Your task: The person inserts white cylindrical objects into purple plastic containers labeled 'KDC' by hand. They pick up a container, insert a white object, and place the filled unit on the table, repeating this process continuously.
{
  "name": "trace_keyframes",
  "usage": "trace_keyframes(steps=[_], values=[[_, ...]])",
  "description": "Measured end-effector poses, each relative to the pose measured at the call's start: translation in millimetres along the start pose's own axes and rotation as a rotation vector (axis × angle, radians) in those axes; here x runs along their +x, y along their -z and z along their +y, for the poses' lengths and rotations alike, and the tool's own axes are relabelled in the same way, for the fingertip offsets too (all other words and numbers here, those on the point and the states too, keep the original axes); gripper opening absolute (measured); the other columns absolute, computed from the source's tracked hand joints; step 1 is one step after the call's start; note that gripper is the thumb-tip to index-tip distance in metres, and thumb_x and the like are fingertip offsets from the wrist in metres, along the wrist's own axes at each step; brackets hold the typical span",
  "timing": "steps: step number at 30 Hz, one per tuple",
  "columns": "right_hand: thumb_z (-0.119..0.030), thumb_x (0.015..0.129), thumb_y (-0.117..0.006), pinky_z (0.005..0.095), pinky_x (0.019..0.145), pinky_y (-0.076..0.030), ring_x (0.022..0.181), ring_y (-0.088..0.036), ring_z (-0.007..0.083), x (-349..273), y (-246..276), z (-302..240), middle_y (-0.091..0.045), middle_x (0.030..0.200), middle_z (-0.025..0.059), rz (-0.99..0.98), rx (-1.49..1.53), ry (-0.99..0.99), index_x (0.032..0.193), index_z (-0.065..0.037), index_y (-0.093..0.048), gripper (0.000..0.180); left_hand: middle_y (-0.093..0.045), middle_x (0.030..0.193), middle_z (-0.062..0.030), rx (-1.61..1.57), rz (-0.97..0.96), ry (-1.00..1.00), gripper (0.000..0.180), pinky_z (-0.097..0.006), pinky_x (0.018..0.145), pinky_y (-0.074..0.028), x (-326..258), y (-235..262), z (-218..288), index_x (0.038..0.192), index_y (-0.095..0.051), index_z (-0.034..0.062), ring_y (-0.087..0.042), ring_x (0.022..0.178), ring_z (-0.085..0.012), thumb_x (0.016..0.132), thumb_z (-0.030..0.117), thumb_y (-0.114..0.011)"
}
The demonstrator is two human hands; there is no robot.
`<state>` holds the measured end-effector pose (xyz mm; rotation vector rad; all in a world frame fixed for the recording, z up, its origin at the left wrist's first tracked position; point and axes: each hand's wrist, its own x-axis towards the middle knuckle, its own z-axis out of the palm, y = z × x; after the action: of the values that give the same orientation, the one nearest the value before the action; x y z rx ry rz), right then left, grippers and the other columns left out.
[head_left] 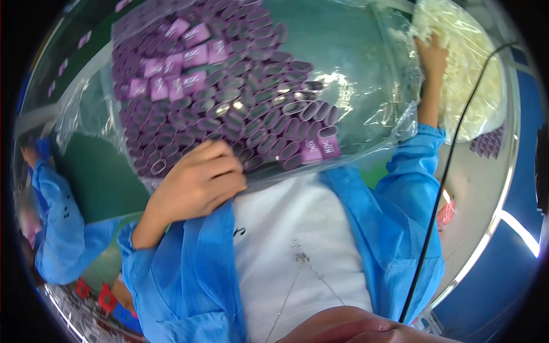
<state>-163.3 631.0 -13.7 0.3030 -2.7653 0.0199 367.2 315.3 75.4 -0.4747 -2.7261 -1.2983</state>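
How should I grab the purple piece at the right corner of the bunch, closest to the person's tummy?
I'd pinch the corner piece near its oval top, coming from the right and the tummy side. Its flat face there shows and its right end looks free, while another purple piece crowds its left.

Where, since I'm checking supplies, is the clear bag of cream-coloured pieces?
In the head view, the bag lies at the upper right, with the right hand at its left edge.
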Motion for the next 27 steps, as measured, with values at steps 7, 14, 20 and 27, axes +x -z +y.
trace_keyframes(steps=[7,14,20,27], values=[[-0.064,0.075,-0.068,0.0523,0.095,-0.051,0.114,-0.063,0.0425,34.4,-14.0,-11.2,-0.065,0.126,0.0248,-0.004,0.04,0.008,0.142,-0.026,-0.055,0.078,-0.065,0.088,-0.0058,0.048,-0.058,0.041,0.017,-0.038,0.074,-0.048,9.6,-7.3,6.7,0.085,-0.071,0.0042,-0.06,0.087,-0.0263,0.073,0.01,-0.081],[-0.055,0.074,-0.071,0.0453,0.09,-0.054,0.103,-0.069,0.0369,18.4,13.7,0.1,-0.073,0.109,0.0195,0.123,0.162,-0.106,0.12,-0.02,-0.073,0.058,-0.066,0.092,-0.0066,0.087,-0.086,0.056,0.018,-0.039,0.076,-0.048,17.1,-5.4,11.5,0.085,-0.069,0.0039,-0.06,0.088,-0.0268,0.074,0.01,-0.081],[-0.05,0.075,-0.072,0.0429,0.086,-0.054,0.097,-0.07,0.0362,11.3,56.1,-0.2,-0.074,0.1,0.0185,0.198,0.378,-0.025,0.116,-0.018,-0.074,0.052,-0.066,0.092,-0.0067,0.044,-0.125,0.047,0.018,-0.039,0.078,-0.049,22.7,4.7,14.9,0.085,-0.07,0.0031,-0.061,0.089,-0.0275,0.073,0.01,-0.081],[-0.03,0.076,-0.084,0.0338,0.065,-0.057,0.067,-0.072,0.0187,-79.6,128.7,-99.0,-0.074,0.096,0.0123,-0.081,0.84,0.167,0.111,-0.007,-0.074,0.043,-0.066,0.091,-0.0079,0.059,-0.158,-0.046,0.018,-0.04,0.075,-0.05,57.7,29.4,14.8,0.085,-0.07,0.0024,-0.062,0.087,-0.0284,0.073,0.011,-0.081]])
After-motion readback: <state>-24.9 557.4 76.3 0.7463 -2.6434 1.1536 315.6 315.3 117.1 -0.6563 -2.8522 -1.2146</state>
